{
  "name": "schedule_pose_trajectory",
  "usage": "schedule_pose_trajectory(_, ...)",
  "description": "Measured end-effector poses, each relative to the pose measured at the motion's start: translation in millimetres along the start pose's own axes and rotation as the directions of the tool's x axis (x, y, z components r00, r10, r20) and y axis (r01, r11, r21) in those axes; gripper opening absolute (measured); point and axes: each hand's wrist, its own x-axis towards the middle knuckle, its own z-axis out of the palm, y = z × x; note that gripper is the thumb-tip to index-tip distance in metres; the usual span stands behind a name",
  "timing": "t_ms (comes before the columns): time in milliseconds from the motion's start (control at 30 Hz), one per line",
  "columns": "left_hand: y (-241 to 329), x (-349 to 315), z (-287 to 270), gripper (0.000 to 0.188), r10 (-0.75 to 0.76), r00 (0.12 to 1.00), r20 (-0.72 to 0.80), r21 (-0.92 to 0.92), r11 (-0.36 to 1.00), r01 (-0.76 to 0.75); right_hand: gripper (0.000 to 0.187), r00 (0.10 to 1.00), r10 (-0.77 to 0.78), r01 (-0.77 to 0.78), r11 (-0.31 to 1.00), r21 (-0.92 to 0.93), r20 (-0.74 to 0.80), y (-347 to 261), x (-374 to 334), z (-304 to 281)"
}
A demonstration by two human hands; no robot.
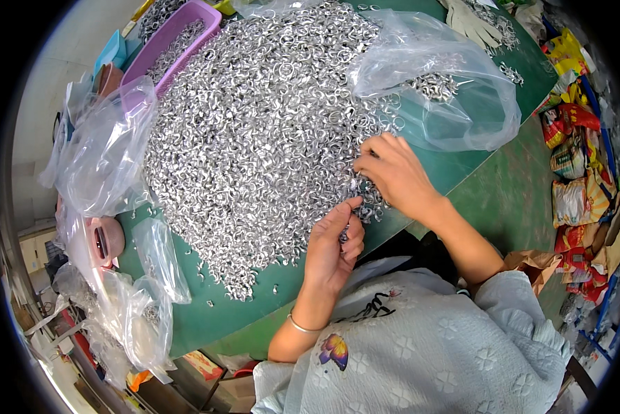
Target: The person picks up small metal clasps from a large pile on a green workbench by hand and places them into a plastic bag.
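A wide heap of small silvery metal rings (255,138) covers most of the green table. At its near right edge my left hand (333,245) is closed, palm turned up, with a few metal rings showing between its curled fingers. Just beyond it, my right hand (398,172) reaches down to the heap's edge. Its fingers are bent and pressed together over the rings, and the fingertips hide whatever is between them. The two hands are close but apart.
A purple bin (168,45) with metal pieces stands at the far left. Clear plastic bags (455,90) lie right of the heap, others at left beside a pink container (105,241). A white glove (472,24) lies far right. Colourful packages (576,186) line the floor at right.
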Motion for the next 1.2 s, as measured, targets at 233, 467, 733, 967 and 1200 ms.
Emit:
schedule_pose_trajectory(233,-3,4,2,0.028,0.035,0.998,-0.055,-0.009,0.999,-0.035,0.005,0.908,0.419,-0.378,0.828,0.414,-0.010,1,-6,-12)
schedule_pose_trajectory(467,-3,8,4,0.028,0.048,0.999,0.018,-0.026,0.999,-0.048,0.007,0.824,0.489,-0.495,0.373,0.784,0.287,0,-16,-12)
schedule_pose_trajectory(733,-1,9,11,0.030,-0.003,0.995,-0.101,0.039,0.999,0.007,0.027,0.956,0.279,-0.229,0.901,0.369,-0.088,-2,-3,-16)
schedule_pose_trajectory(967,0,6,8,0.028,-0.003,1.000,-0.023,0.062,0.998,0.005,0.056,0.987,0.150,-0.161,0.955,-0.249,-0.062,-2,1,13)
schedule_pose_trajectory(1200,-1,6,6,0.029,0.014,0.999,-0.053,0.046,0.999,-0.012,0.053,0.987,0.147,-0.141,0.986,0.084,-0.070,-9,-9,12)
